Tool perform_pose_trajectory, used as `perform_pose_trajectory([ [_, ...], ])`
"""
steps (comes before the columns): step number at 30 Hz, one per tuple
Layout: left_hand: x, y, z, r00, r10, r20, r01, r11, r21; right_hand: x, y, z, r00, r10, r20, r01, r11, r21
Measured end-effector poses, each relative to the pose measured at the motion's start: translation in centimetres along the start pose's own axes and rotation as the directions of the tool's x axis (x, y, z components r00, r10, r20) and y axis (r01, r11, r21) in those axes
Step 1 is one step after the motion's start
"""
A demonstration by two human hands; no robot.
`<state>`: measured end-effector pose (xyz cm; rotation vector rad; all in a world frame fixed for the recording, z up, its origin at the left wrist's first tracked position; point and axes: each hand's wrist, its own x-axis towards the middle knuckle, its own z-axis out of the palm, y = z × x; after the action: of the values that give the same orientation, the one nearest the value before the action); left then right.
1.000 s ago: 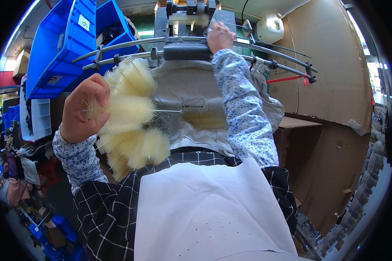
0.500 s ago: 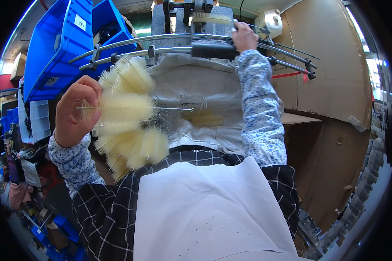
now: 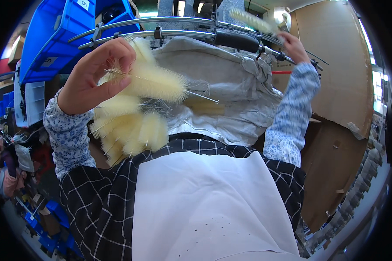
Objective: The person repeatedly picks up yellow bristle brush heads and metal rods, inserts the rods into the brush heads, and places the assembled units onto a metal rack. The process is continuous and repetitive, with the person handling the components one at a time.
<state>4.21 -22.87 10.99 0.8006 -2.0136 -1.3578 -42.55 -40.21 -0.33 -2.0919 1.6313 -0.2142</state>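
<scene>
My left hand [image 3: 98, 76] pinches the end of a pale yellow bristle brush [image 3: 159, 82]. The brush tilts down to the right, its thin wire stem sticking out to a small hooked tip. Under and beside it lies a pile of similar bristle brushes [image 3: 135, 135]. Farther off at the right, my right hand [image 3: 294, 47] is closed on one end of another bristle brush [image 3: 250, 19], which is smeared by motion and points up to the left. A black padded roller [image 3: 236, 41] on the metal rails lies left of that hand.
Two long metal rails [image 3: 183, 33] cross the far side, before a grey machine. Blue bins [image 3: 59, 48] stand at the far left. Grey cloth [image 3: 213, 65] covers the work surface in front of me. Large cardboard sheets [image 3: 331, 65] stand on the right, near a white jug [image 3: 283, 19].
My right hand has moved right, off the roller's end, bringing a brush away from the machine. My left hand has moved up and right, and its brush now tilts downward.
</scene>
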Motion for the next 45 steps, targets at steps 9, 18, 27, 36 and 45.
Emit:
perform_pose_trajectory([
  [9, 4.4, -0.9, 4.6, 0.992, 0.123, 0.026, -0.126, 0.960, 0.250, -9.1, -17.5, 5.6, 0.743, -0.570, 0.352, 0.171, 0.669, 0.724],
  [18, -1.2, 1.5, 3.2, 0.934, -0.348, 0.082, 0.214, 0.727, 0.653, -0.7, -13.0, 8.5, 0.905, -0.193, -0.379, 0.208, 0.978, 0.000],
  [27, -3.7, -2.0, 5.5, 0.831, -0.545, 0.112, 0.315, 0.627, 0.713, 5.5, -10.3, 9.7, 0.913, -0.123, -0.390, -0.056, 0.907, -0.418],
  [36, -3.4, -2.5, 4.7, 0.854, -0.509, 0.111, 0.363, 0.734, 0.574, 5.8, -9.7, 9.7, 0.915, -0.181, -0.360, 0.050, 0.937, -0.344],
  [45, -3.3, 2.1, 0.5, 0.967, -0.186, -0.176, 0.227, 0.940, 0.256, 8.5, -8.9, 10.0, 0.934, -0.191, -0.301, 0.027, 0.881, -0.473],
])
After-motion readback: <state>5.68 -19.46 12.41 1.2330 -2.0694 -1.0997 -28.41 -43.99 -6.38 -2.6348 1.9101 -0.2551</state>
